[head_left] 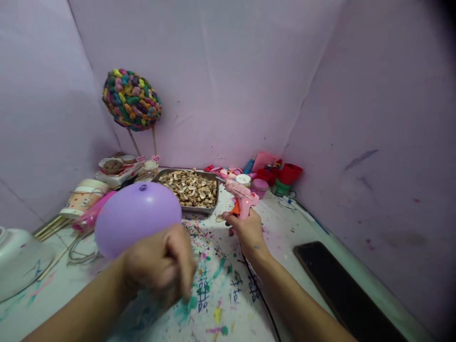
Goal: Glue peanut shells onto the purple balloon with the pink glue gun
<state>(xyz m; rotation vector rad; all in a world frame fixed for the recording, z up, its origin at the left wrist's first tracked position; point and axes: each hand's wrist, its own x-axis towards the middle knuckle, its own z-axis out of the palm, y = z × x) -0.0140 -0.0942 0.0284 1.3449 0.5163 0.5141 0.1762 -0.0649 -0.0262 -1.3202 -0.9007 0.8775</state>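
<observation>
My right hand [249,231] grips a pink hot glue gun [238,190] by its handle, with the thumb side near the orange trigger. The gun's nozzle points up and to the left, towards the tray, and a red light shows on its body. My left hand [164,266] is bent downward over the table and blurred by motion, so I cannot see whether it holds anything. Just behind it rests a purple balloon [137,216], knot facing up. A loose peanut shell [220,218] lies beside my right fingers.
A metal tray [216,197] of peanut shells [192,186] stands behind the balloon. At the back left rises a colourful ball [132,100] on sticks. Paper cups [83,197] stand left; paint jars [259,188] and red cups [290,174] back right. A phone [342,285] lies right.
</observation>
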